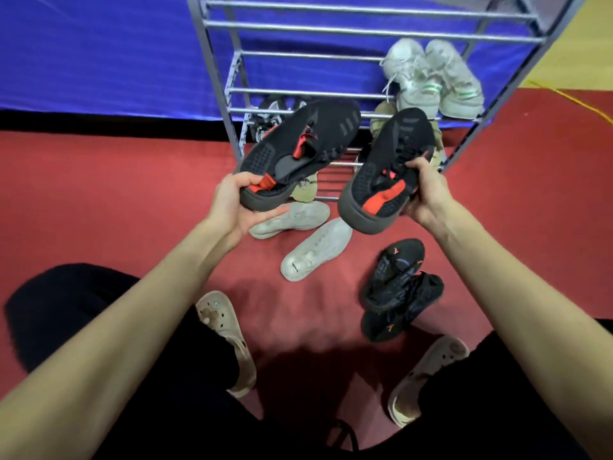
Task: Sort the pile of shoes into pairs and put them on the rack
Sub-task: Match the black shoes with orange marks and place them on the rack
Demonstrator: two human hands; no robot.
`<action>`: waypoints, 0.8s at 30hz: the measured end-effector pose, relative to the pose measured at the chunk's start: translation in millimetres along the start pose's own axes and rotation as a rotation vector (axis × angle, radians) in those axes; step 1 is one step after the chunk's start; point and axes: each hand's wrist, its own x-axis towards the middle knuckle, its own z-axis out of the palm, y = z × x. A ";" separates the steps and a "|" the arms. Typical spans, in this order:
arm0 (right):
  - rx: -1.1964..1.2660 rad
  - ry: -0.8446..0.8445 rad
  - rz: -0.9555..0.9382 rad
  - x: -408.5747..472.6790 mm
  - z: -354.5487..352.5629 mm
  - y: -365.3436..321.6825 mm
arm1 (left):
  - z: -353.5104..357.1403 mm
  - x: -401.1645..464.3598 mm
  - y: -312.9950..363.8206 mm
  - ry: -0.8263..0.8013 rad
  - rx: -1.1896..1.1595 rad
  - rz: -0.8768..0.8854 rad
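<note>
Matching black-and-red pair held up before the rack

Left hand [237, 204] grips the heel of one black-and-red sneaker [298, 154]; right hand [428, 194] clasps its mate [388, 174]. No readable writing. Beyond, white sneakers [431, 78] sit on the metal rack [298, 28].

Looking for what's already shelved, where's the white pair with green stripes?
In the head view, the white pair sits on the right end of a rack shelf, above the right hand.

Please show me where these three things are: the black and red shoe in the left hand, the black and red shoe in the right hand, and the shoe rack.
left black and red shoe [298, 144], head view, on its upper.
right black and red shoe [391, 161], head view, on its upper.
shoe rack [331, 28], head view, on an upper bar.
</note>
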 end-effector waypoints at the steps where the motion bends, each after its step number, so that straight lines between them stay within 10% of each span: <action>1: -0.018 0.013 -0.014 3.4 7.0 -4.2 | 3.6 2.0 5.9 0.000 -0.012 0.008; 24: -0.400 0.026 -0.372 162.3 158.1 -45.3 | 35.5 156.3 86.4 0.093 -0.219 0.220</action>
